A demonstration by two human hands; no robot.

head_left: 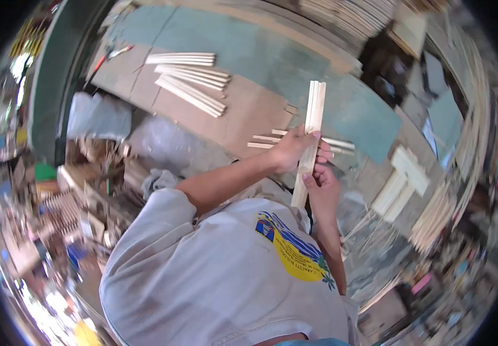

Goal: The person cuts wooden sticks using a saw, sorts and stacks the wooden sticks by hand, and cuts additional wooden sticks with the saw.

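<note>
Gripping wooden strips point(316, 106): left hand point(292, 149) curled around middle, right hand point(324, 187) closed lower.

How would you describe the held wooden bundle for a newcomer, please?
Find the green and brown worktable, then the left hand and right hand at its near side. Both grip the long, pale bundle; the loose strips farther left lie untouched.

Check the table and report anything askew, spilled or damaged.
The loose wooden strips partly hidden by the left hand look askew: their ends are staggered and they lie apart, unlike the tighter groups of strips farther left. Nothing looks clearly spilled or damaged.
</note>
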